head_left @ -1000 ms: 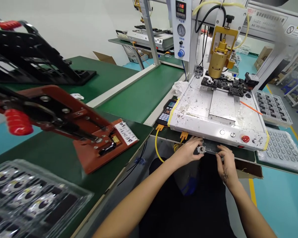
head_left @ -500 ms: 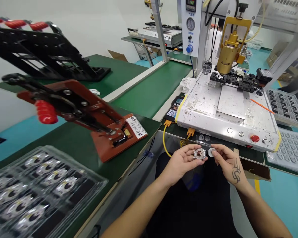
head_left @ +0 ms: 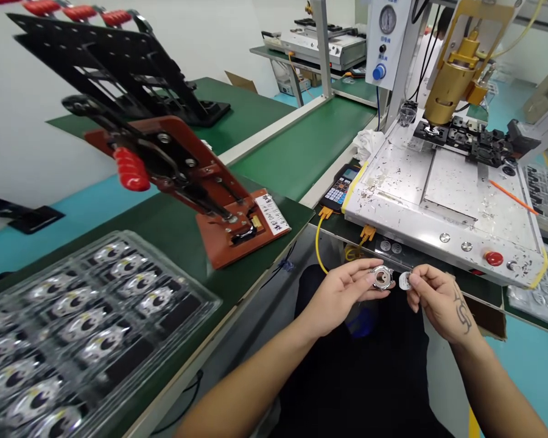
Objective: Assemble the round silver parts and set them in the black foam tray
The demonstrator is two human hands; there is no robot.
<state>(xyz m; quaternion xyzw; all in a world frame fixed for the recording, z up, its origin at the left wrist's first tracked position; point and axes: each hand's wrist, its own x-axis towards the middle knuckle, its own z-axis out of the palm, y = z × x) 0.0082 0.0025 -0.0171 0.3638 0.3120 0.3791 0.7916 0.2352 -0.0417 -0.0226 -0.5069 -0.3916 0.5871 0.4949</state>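
Low in front of my lap, my left hand (head_left: 335,299) is closed on a round silver watch case (head_left: 382,278), its ring opening turned up towards me. Beside it, my right hand (head_left: 441,301) pinches a small pale disc (head_left: 404,281) with markings, like a watch case back, between thumb and fingers. A narrow gap separates disc and case. On the left bench, a clear plastic tray (head_left: 182,325) holds several similar silver cases in its pockets.
A red-brown toggle press (head_left: 217,246) with a red handle stands on the left bench (head_left: 237,286). Ahead right is a white machine (head_left: 452,207) with a gold cylinder head (head_left: 447,91), a red button (head_left: 493,258) and a keypad (head_left: 341,187). More discs lie in a tray (head_left: 536,289) at far right.
My view has swung left and slightly down, so the benches sit further right and higher in the picture. Both hands still hold the watch case and the disc, now slightly further apart.
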